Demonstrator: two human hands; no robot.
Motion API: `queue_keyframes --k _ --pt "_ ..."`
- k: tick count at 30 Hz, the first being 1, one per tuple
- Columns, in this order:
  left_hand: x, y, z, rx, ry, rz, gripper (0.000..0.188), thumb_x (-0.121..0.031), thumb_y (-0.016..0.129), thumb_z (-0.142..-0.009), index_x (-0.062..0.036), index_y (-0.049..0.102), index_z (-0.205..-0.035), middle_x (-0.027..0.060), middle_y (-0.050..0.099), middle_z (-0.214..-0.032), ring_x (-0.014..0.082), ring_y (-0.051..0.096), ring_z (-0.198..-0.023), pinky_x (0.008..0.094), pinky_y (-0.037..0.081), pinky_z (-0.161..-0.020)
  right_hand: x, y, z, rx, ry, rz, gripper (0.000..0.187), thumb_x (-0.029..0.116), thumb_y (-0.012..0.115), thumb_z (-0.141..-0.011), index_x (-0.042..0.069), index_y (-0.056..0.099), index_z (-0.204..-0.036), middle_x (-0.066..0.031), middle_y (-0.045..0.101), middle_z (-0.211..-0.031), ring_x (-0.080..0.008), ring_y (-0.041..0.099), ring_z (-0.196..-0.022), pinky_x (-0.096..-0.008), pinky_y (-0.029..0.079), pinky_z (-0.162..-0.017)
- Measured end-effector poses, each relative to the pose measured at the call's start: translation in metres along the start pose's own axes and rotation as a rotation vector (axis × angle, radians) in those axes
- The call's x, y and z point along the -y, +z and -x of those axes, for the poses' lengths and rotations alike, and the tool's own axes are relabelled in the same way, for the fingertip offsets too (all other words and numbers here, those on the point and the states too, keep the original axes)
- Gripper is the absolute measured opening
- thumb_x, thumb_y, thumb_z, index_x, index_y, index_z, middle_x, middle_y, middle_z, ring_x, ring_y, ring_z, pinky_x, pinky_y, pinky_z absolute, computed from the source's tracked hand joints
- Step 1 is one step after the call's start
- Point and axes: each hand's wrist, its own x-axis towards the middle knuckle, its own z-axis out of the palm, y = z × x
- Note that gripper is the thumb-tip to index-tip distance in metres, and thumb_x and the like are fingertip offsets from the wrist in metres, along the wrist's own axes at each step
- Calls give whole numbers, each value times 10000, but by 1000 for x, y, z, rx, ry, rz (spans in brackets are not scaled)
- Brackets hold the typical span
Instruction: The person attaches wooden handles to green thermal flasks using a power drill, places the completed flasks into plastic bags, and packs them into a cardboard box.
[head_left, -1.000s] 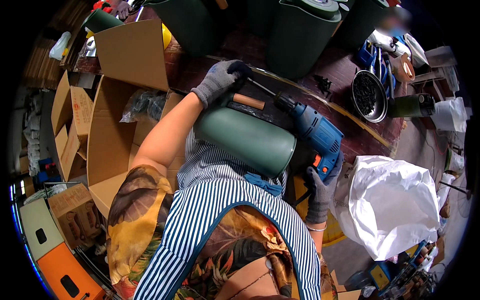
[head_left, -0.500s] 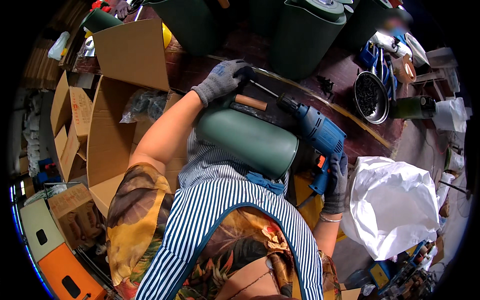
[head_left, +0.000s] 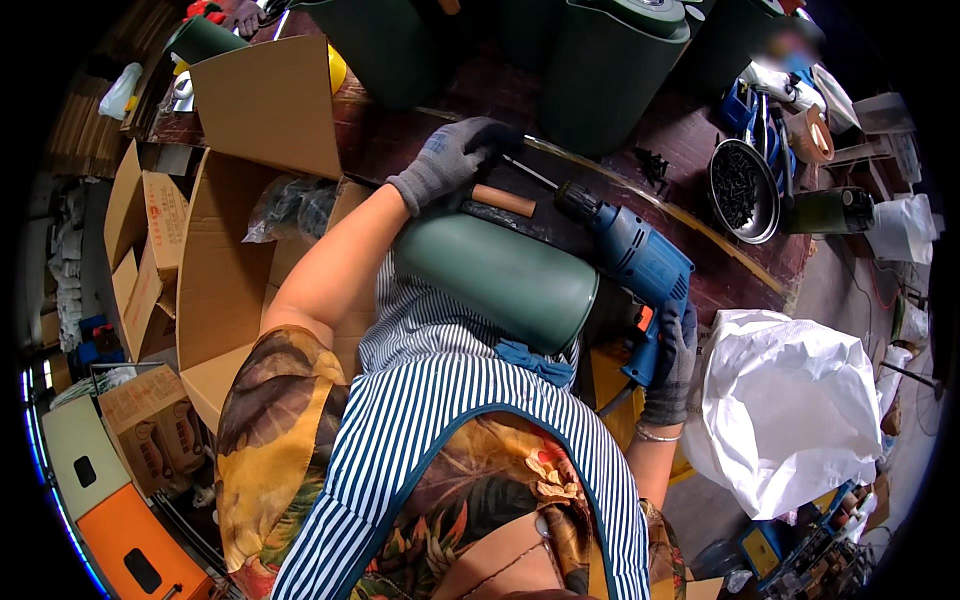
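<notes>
Table (head_left: 695,195) of dark red colour is stretching across the upper side, carrying several tall green jugs (head_left: 605,85). At the left, one opened cardboard box (head_left: 215,270) is standing; at the right, a white sack (head_left: 722,430) is gaping. The dark green cylindrical vessel (head_left: 500,280) is lying on its side against the striped apron (head_left: 440,395). Because its wall is looking round and smooth, it could be rolling if nothing is steadying it. The blue electric drill (head_left: 645,260) is pointing up and leftward, and the right hand (head_left: 678,355) is clasping its grip. The left hand (head_left: 455,165), well apart from the right one, is curling near the vessel's upper end; whether it is pinching something, I am not able to see. The metal bowl (head_left: 762,236) is holding many black screws (head_left: 738,185); a careless swing could be tipping it. The brown handle (head_left: 504,200) is lying along the vessel. The long driver bit (head_left: 530,172) is ending just beside the left hand; by slipping while turning, it could be catching the glove or scratching the green surface
</notes>
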Motion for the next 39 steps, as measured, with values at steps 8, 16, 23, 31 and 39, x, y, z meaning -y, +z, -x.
queue_keyframes --k 8,16,23,31,39 --pt "-21 -6 45 99 56 -345 565 -358 788 -814 -121 629 -1301 152 635 -1185 333 587 -1158 427 450 -1051 -21 -17 10 -85 -15 -168 502 333 645 -992 98 461 -1395 -121 632 -1111 -230 708 -817 -369 645 -599" --pt "-10 -42 41 298 -132 8 485 -266 818 -759 -79 700 -1190 124 611 -1143 266 593 -1159 368 477 -1019 -31 -35 4 -46 40 -166 475 358 620 -1008 130 462 -1393 -102 633 -1055 -205 696 -789 -342 635 -618" --pt "-10 -44 41 391 -65 -12 443 -204 718 -828 -46 659 -1237 119 611 -1193 286 579 -1187 386 447 -1061 -25 -35 8 -64 90 -142 433 391 587 -1020 137 483 -1355 -84 629 -1010 -203 680 -766 -337 617 -607" --pt "-3 -36 42 301 43 20 562 -294 760 -819 -69 638 -1319 149 588 -1376 312 518 -1295 419 417 -1094 -18 -54 13 4 172 -242 371 383 572 -1025 86 538 -1245 -94 639 -941 -210 638 -715 -315 546 -576" --pt "15 -33 53 231 -37 189 512 -164 733 -770 -87 676 -1273 116 682 -1227 299 622 -1155 402 450 -1075 -4 -61 16 -48 170 -80 329 331 535 -1037 47 560 -1202 -111 640 -926 -208 625 -678 -296 518 -551"
